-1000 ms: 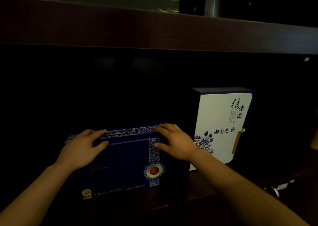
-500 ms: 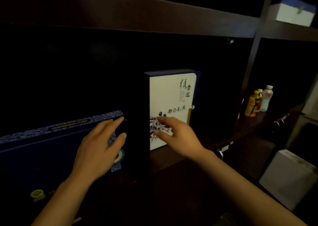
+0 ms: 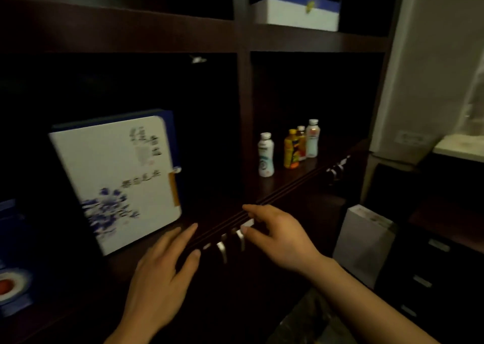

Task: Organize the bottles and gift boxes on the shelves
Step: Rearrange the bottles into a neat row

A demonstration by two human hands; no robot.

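A white gift box (image 3: 115, 181) with blue flowers stands upright on the dark shelf (image 3: 288, 183). A dark blue gift box (image 3: 13, 273) with a red seal shows at the far left edge. In the right compartment stand a white bottle (image 3: 265, 154), a yellow bottle (image 3: 291, 149) and two more bottles (image 3: 309, 140) behind it. Another white and blue box (image 3: 296, 11) rests on the upper right shelf. My left hand (image 3: 162, 275) hovers in front of the shelf edge, fingers spread, holding nothing. My right hand (image 3: 277, 235) is open beside it, over the metal cabinet handles (image 3: 230, 241).
Below the shelf are dark cabinet doors with metal handles. A white carton (image 3: 364, 241) stands on the floor at the right, beside a dark drawer unit (image 3: 424, 273). A pale wall and a light counter (image 3: 458, 148) fill the far right.
The view has swung right. Both hands left the dark blue box, passed the white flowered box and now hover empty at the shelf's front edge. The bottles are now closer to centre.
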